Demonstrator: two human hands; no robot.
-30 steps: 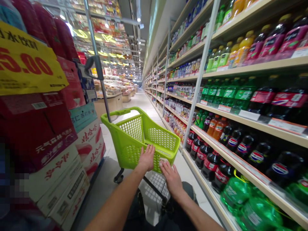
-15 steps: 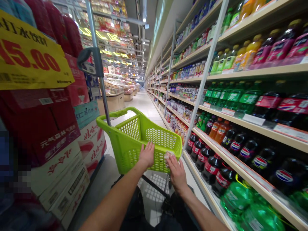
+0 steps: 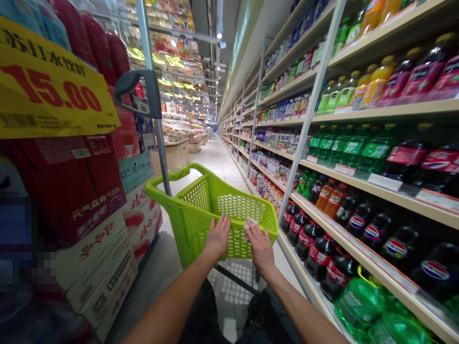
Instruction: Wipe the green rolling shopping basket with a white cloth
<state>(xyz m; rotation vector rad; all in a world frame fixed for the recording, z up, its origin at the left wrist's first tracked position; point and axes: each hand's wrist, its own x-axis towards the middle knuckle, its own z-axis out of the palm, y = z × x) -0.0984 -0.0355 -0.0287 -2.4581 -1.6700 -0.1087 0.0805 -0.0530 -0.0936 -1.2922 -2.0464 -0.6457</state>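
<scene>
A lime-green plastic shopping cart basket (image 3: 186, 210) with perforated walls stands before me on a dark frame. My left hand (image 3: 217, 237) lies on its near side wall, fingers stretched out and nothing seen in them. Under the fingers of my right hand (image 3: 262, 251) is a crumpled whitish cloth or tissue (image 3: 248, 224), pressed to the near rim toward the basket's right end. The palm side of that hand is hidden. A grey upright pole with a dark grey handle (image 3: 155, 95) rises from the basket's left end.
Shelves (image 3: 358, 215) of bottled drinks line the right side, with large green bottles (image 3: 360, 298) lowest. Stacked drink cartons (image 3: 96, 258) and a yellow price sign (image 3: 53, 88) stand close on the left. A tiled aisle (image 3: 217, 155) runs ahead between shelves and display counters.
My right hand has slid with the cloth a little leftward along the basket rim. My left hand stays on the side wall. The view has shifted slightly, moving the scene rightward.
</scene>
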